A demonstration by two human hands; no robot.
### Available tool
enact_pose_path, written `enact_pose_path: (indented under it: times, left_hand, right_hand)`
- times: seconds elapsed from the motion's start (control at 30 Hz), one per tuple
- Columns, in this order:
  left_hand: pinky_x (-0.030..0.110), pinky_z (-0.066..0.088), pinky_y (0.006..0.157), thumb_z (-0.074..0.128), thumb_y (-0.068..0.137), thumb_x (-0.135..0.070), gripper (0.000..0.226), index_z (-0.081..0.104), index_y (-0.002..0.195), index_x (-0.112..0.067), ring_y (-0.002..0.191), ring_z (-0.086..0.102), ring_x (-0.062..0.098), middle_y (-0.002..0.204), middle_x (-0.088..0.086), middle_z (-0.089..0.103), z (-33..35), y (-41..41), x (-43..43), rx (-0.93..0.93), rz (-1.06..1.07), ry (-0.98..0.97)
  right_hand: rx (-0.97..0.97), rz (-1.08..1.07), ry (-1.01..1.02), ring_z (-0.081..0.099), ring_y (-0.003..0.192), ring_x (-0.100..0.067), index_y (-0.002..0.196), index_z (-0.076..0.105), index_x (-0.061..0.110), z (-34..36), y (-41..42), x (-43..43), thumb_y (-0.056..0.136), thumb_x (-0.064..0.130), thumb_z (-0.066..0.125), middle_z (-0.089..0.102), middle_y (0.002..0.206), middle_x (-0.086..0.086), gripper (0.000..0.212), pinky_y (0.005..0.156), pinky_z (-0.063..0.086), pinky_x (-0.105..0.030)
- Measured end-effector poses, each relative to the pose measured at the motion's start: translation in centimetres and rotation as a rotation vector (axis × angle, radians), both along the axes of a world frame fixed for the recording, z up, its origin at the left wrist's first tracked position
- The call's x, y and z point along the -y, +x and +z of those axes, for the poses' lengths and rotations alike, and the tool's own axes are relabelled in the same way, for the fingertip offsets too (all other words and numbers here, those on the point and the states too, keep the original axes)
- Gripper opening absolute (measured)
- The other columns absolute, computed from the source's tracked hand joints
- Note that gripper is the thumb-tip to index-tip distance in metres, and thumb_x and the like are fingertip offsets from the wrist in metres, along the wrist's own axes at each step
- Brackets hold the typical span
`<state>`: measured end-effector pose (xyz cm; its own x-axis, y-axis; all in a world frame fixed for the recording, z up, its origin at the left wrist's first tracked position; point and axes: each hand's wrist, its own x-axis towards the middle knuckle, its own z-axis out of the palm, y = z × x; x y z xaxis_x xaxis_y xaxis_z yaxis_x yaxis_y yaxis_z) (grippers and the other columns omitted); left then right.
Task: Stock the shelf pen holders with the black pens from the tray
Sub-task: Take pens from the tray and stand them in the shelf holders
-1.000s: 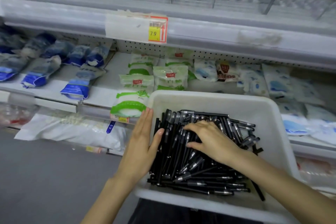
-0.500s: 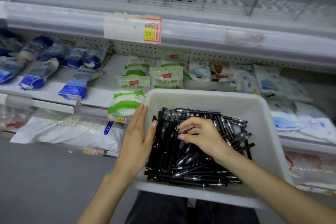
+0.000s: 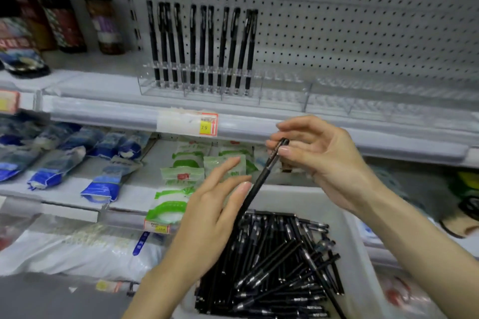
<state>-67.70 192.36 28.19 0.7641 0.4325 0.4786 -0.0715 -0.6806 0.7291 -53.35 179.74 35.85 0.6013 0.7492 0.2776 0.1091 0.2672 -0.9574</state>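
My right hand (image 3: pixel 318 158) pinches the top end of one black pen (image 3: pixel 259 181), which slants down to the left above the tray. My left hand (image 3: pixel 212 217) is raised beside it with straight fingers, the thumb touching the pen's shaft. Below them a white tray (image 3: pixel 360 261) holds a heap of black pens (image 3: pixel 274 272). On the upper shelf stands a clear pen holder (image 3: pixel 202 85) with several black pens upright in its left part. The holder sections (image 3: pixel 363 96) further right look empty.
A pegboard wall (image 3: pixel 337 21) rises behind the holders. A price label (image 3: pixel 207 125) hangs on the shelf edge. Blue packets (image 3: pixel 103 176) and green packets (image 3: pixel 181 176) lie on the middle shelf. Tall cans (image 3: pixel 106 26) stand at the upper left.
My right hand has lifted one pen out of the tray pile. My left hand left the tray's side and rose to the pen. The view has tilted up to the holders.
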Motion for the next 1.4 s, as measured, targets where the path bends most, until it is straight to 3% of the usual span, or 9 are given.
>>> enact_pose_path:
  times: [0.27,0.47,0.57,0.63,0.7,0.8,0.97,1.23,1.4]
  left_hand:
    - [0.012,0.04,0.09,0.046,0.082,-0.055,0.031,0.074,0.083,-0.044,0.117,0.052,-0.006,0.118,-0.029,0.056,6.1,3.2,-1.2,0.151,-0.153,-0.177]
    - [0.004,0.036,0.082,0.061,0.089,-0.041,0.021,0.076,0.077,-0.033,0.107,0.054,-0.01,0.105,-0.026,0.061,9.7,6.3,-2.5,0.255,-0.045,-0.15]
    - [0.003,0.037,0.084,0.049,0.087,-0.044,0.032,0.076,0.091,-0.028,0.111,0.048,-0.014,0.109,-0.027,0.059,10.6,7.5,-3.0,0.235,0.016,-0.047]
    - [0.009,0.034,0.1,0.038,0.086,-0.054,0.049,0.068,0.113,-0.025,0.119,0.043,-0.013,0.124,-0.027,0.053,10.7,8.2,-3.8,0.209,0.07,0.107]
    - [0.01,0.019,0.111,0.028,0.089,-0.058,0.058,0.051,0.133,-0.029,0.131,0.029,-0.012,0.137,-0.024,0.041,10.3,8.7,-5.1,0.117,0.137,0.248]
    - [0.001,-0.006,0.105,0.015,0.091,-0.067,0.066,0.031,0.145,-0.033,0.132,0.005,-0.019,0.146,-0.024,0.025,9.4,9.2,-6.6,-0.008,0.209,0.353]
    - [0.001,-0.022,0.098,-0.004,0.076,-0.07,0.075,0.007,0.143,-0.037,0.114,-0.031,-0.031,0.147,-0.024,0.002,9.0,9.4,-6.7,-0.11,0.234,0.414]
    - [0.005,-0.016,0.105,-0.008,0.078,-0.076,0.086,0.018,0.148,-0.032,0.13,-0.012,-0.019,0.154,-0.019,0.014,8.4,9.6,-7.2,-0.076,0.226,0.426]
    - [0.006,-0.015,0.107,-0.012,0.077,-0.078,0.094,0.021,0.149,-0.029,0.132,-0.006,-0.016,0.155,-0.015,0.02,8.4,9.8,-7.2,-0.076,0.226,0.445]
  right_hand:
    - [0.075,-0.002,0.151,0.07,0.096,-0.028,0.088,0.071,0.017,7.4,1.4,-0.7,0.058,0.013,0.077,0.072,0.095,-0.011,0.031,0.087,0.054,-0.032]
    - [0.099,-0.098,0.129,0.07,0.093,-0.028,0.097,0.065,0.01,10.0,1.9,-2.9,0.062,0.015,0.076,0.073,0.093,-0.013,0.038,0.077,0.058,-0.03]
    - [0.067,-0.129,0.123,0.071,0.088,-0.026,0.104,0.063,0.005,10.4,2.7,-4.2,0.077,0.001,0.069,0.071,0.094,-0.019,0.028,0.071,0.058,-0.028]
    - [0.084,-0.152,0.138,0.072,0.087,-0.025,0.109,0.061,0.006,11.1,3.6,-4.9,0.081,-0.001,0.066,0.071,0.094,-0.02,0.029,0.072,0.058,-0.027]
    - [0.19,-0.233,0.138,0.072,0.086,-0.023,0.111,0.057,0.008,12.1,5.0,-5.5,0.083,0.0,0.067,0.072,0.092,-0.016,0.031,0.074,0.058,-0.027]
    - [0.35,-0.36,0.079,0.072,0.084,-0.02,0.105,0.054,0.014,13.1,7.2,-6.5,0.082,0.0,0.069,0.071,0.092,-0.015,0.031,0.078,0.058,-0.028]
    - [0.404,-0.368,0.063,0.07,0.091,-0.027,0.108,0.048,0.007,13.8,9.5,-8.3,0.083,-0.001,0.067,0.068,0.098,-0.022,0.032,0.08,0.058,-0.033]
    - [0.527,-0.315,-0.023,0.071,0.089,-0.021,0.105,0.049,0.009,13.6,10.7,-9.6,0.083,0.0,0.068,0.07,0.095,-0.017,0.031,0.08,0.058,-0.029]
    - [0.69,-0.232,-0.262,0.071,0.085,-0.019,0.114,0.049,0.011,12.9,11.2,-10.5,0.084,0.008,0.069,0.072,0.092,-0.014,0.036,0.081,0.057,-0.026]
